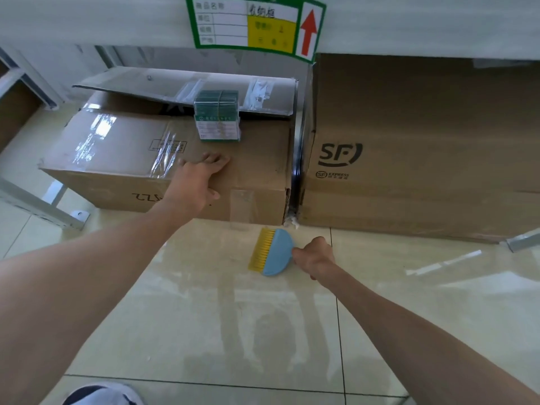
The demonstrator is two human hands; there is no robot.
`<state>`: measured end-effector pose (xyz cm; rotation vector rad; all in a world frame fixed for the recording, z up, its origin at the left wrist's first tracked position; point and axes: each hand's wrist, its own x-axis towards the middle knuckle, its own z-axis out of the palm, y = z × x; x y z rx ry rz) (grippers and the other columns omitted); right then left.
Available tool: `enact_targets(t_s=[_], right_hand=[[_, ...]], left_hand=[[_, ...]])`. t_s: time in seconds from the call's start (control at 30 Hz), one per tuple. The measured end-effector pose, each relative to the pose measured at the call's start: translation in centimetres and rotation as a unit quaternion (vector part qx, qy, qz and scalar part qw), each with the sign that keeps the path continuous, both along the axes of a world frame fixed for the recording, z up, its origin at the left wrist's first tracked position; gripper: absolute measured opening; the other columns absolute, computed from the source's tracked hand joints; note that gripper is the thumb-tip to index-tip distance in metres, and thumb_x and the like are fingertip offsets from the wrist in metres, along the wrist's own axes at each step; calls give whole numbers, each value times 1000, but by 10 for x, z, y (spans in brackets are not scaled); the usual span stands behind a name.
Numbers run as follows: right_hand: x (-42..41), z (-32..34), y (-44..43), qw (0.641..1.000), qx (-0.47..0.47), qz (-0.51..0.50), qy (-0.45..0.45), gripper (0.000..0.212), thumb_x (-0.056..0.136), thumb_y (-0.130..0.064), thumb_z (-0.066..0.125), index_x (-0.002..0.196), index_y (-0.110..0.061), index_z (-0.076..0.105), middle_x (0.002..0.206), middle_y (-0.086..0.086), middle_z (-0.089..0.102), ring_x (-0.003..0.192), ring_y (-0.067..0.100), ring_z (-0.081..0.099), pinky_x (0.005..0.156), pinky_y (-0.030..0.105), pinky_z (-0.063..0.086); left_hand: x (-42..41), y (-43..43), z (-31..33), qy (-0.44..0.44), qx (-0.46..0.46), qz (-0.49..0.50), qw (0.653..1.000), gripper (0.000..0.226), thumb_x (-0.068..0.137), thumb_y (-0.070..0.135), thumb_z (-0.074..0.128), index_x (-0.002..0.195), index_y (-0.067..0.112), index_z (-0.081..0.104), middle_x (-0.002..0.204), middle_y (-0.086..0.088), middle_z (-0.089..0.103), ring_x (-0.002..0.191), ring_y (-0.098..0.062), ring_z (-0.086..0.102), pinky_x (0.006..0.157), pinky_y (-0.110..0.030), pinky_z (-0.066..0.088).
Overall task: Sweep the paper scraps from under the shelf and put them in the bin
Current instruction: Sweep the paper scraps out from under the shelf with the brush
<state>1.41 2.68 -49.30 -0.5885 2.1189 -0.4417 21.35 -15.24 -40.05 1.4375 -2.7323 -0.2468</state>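
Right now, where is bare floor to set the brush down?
The tiled floor in front of the taped box and the SF box, around the brush, is bare. It is tight between the two boxes, where the shelf post stands and paper scraps lie.

Both arms stretch forward, left hand (pixel 198 182) flat and splayed, right hand (pixel 315 254) curled round a brush (pixel 274 252) handle.

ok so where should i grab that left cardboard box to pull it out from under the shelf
Take the cardboard box by its near top edge, from the front, where the left hand rests. Its right end sits tight against the shelf post, and the raised back flap looks loose.
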Motion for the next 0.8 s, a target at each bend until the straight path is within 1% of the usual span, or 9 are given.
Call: enact_targets(t_s=[0.13,0.27,0.33,0.4,0.47,0.57,0.63,0.7,0.8], right_hand=[[-7,7,7,1000,4,-2,17,17,78,-22,60,81,-8,51,81,6,58,59,20,52,44,24,38],[-16,14,12,999,7,-22,22,19,79,-21,61,74,-9,47,75,4,55,57,18,51,43,23,37],[-19,15,17,999,10,-39,19,17,77,-21,62,79,-6,53,77,6,59,56,19,51,43,22,37],[-21,14,24,999,8,-49,20,24,75,-21,62,89,-1,62,83,10,64,58,22,53,43,22,38],[-22,14,28,998,6,-47,29,27,75,-22,62,91,-1,64,84,10,65,62,24,54,44,23,39],[-20,23,25,999,-3,-36,31,16,76,-20,61,75,-6,55,72,6,56,55,20,48,44,23,36],[-20,30,22,999,-10,-27,33,22,75,-15,60,62,-11,43,62,3,46,47,18,39,42,22,32],[-19,37,19,999,-16,-16,45,26,76,-11,57,57,-11,40,57,2,44,45,17,38,41,22,32],[-14,44,17,997,-16,14,75,28,78,-10,56,57,-11,37,58,1,42,46,15,38,40,21,30]], left_hand=[[-3,2,5,-22,3,13,1000,91,75,16,80,152,28,32,159,4,30,147,-17,27,117,-45,24],[-8,10,10,-61,-11,20,998,86,83,15,74,154,26,27,161,2,24,147,-20,25,115,-48,22],[-9,11,9,-68,-14,17,997,85,83,15,72,154,25,26,161,1,25,148,-21,24,115,-53,22],[-9,10,9,-68,-11,16,997,85,83,14,72,154,24,26,161,0,25,148,-21,23,115,-56,23],[-10,10,9,-77,-10,13,997,85,84,15,72,154,24,25,161,0,25,148,-20,22,115,-57,23],[-9,11,6,-79,-15,12,997,84,84,12,69,155,22,24,162,-2,23,149,-20,20,113,-58,23],[-10,13,5,-84,-18,17,996,84,84,12,68,155,21,23,162,-2,22,149,-20,20,112,-57,24],[-12,13,5,-91,-21,19,995,83,85,11,68,155,21,24,162,-3,22,149,-21,20,111,-57,25],[-14,14,9,-96,-22,15,995,82,85,10,67,155,17,23,161,-6,23,149,-23,20,112,-58,25]])
